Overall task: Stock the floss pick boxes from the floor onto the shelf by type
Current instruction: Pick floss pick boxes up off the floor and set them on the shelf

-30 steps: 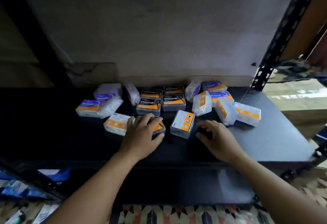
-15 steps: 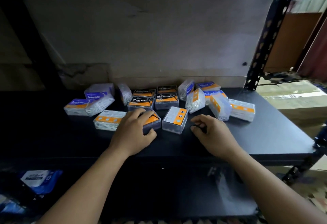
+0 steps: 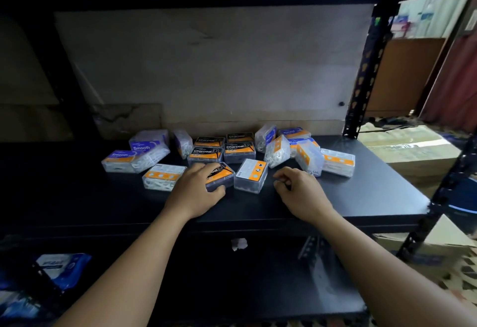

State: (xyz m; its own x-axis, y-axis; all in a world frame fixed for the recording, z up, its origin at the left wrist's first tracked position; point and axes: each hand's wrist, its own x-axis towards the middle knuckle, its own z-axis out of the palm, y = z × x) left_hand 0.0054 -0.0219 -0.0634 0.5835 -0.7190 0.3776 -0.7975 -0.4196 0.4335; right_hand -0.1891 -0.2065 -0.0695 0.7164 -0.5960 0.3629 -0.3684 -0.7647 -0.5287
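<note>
1. The left hand (image 3: pixel 196 190) grips a black box (image 3: pixel 223 173) — fingers on top, thumb on its near side.
2. The box sits near the front edge of the shelf (image 3: pixel 361 197), just before the other black boxes (image 3: pixel 238 149).
3. The right hand (image 3: pixel 300 192) rests on the shelf, fingers curled, holding nothing.
4. The box looks light, hard and smooth — hold its two long sides so it cannot slip.

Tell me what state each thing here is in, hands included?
Left hand: grips the front Charcoal box.
Right hand: fingers curled, nothing seen in it.
Front Charcoal box: flat on shelf, askew.
Back Charcoal boxes: flat, labels up, two neat rows.
Smooth boxes: piled, one leaning on another.
</note>
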